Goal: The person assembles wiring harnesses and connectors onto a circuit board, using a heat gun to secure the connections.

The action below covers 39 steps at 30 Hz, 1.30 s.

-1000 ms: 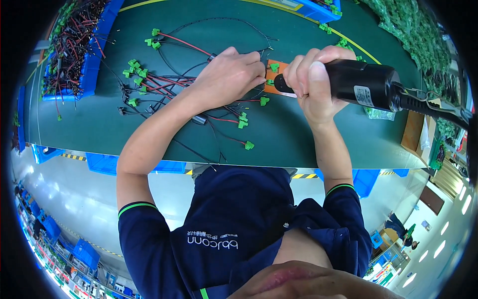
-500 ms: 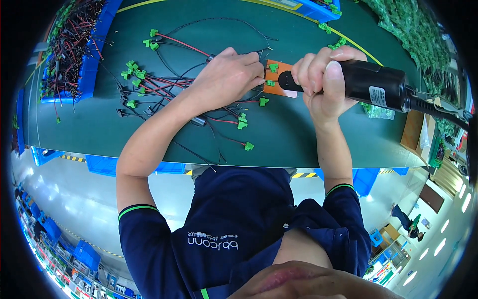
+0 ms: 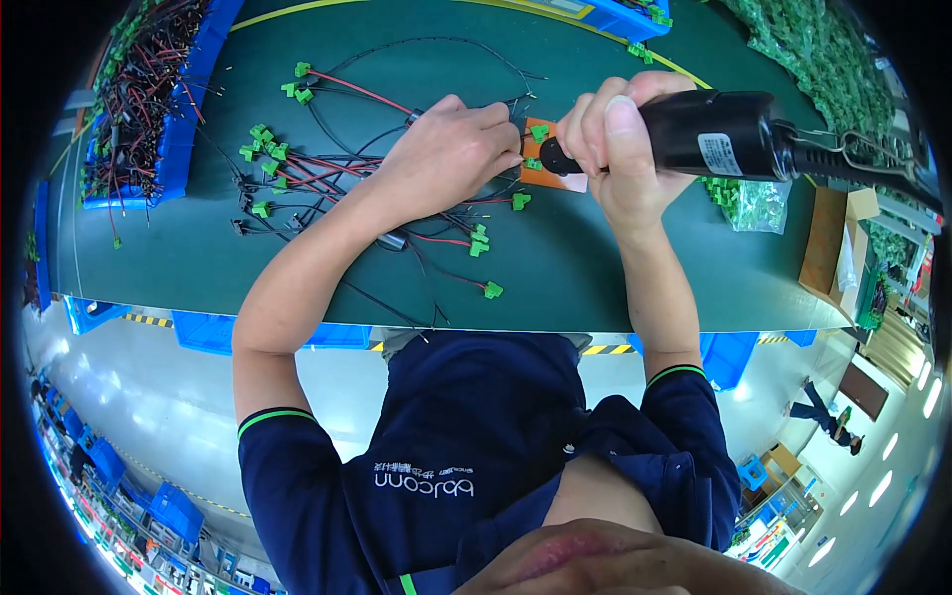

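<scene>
My right hand (image 3: 625, 149) wraps round a black corded electric screwdriver (image 3: 704, 134), its nose pointing left over an orange-brown block (image 3: 555, 178). Small green terminal connectors (image 3: 538, 133) sit on that block, just by the tool's tip; the bit itself is hidden. My left hand (image 3: 451, 154) is closed at the block's left edge, thumb and finger pinching thin cable wires whose ends I cannot see. Beneath and around this hand lies a spread of red and black cables (image 3: 327, 174), many tipped with green connectors (image 3: 268, 139).
A blue bin (image 3: 174, 149) heaped with red and black wires stands at the left. Another blue bin (image 3: 635, 22) is at the far edge. Clear bags of green connectors (image 3: 754, 203) lie on the right, near an open cardboard box (image 3: 828, 238). The screwdriver's cord (image 3: 853, 169) trails right.
My right hand and the screwdriver have shifted slightly left, bringing the nose closer over the green connector. My left hand stays nearly where it was. In the background a person has moved.
</scene>
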Available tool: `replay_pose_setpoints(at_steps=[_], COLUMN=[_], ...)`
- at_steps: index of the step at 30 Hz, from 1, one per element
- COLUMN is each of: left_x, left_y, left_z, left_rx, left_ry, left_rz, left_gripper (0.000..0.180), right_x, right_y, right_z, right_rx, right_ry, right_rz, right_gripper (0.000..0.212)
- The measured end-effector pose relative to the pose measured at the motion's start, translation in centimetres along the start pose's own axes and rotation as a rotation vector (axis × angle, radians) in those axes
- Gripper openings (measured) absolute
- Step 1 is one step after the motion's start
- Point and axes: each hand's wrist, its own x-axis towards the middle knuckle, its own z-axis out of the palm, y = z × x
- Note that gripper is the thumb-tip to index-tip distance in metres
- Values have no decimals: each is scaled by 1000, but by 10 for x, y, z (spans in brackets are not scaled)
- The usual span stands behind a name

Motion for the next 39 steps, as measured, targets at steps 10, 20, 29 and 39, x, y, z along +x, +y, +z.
replay_pose_setpoints(at_steps=[10,20,29,39], left_x=[-3,-11,2,-12], left_y=[1,3,-33,-37], left_z=[-6,-10,-41,-112], left_rx=[30,27,-43,79], left_ry=[8,-81,227,-452], left_rz=[18,-44,-117,-188], left_gripper=[15,12,33,59], right_x=[-5,-9,-23,-24], right_y=[1,-9,-4,10], right_z=[3,-4,-96,-128], right_rx=[-396,-141,-899,-715], right_ry=[-141,37,208,271], right_rz=[-26,16,-119,32], right_gripper=[21,39,41,15])
